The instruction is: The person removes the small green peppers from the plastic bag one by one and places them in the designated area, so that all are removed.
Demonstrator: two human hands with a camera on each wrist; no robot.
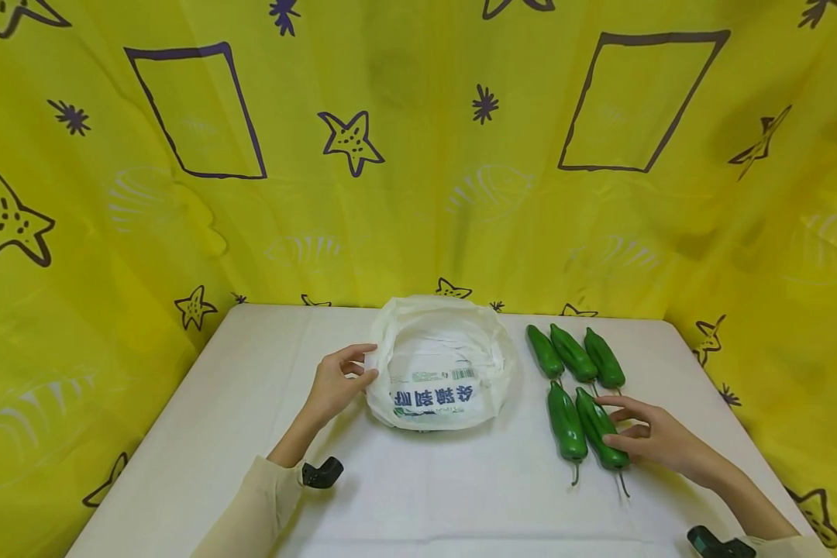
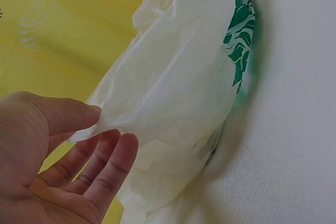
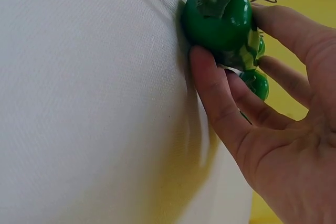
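Note:
A white plastic bag [image 1: 498, 341] with blue and green print stands with its mouth spread open at the middle of the table. My left hand [image 1: 338, 384] pinches its left rim between thumb and fingers; in the left wrist view the film of the bag [image 2: 168, 66] is caught at the fingertips. Over on the right, my right hand [image 1: 659, 442] grips a long green pepper [image 1: 591, 418], the front right one of a group. In the right wrist view the digits of that hand [image 3: 283, 140] curve round the pepper [image 3: 220, 22], its stem toward the camera.
Another green pepper [image 1: 567, 422] lies just left of the gripped one, and 3 more peppers [image 1: 573, 353] lie behind in a row. The white table [image 1: 460, 496] ends at a yellow curtain [image 1: 418, 217] printed with stars. Small black devices [image 1: 323, 473] sit at both wrists.

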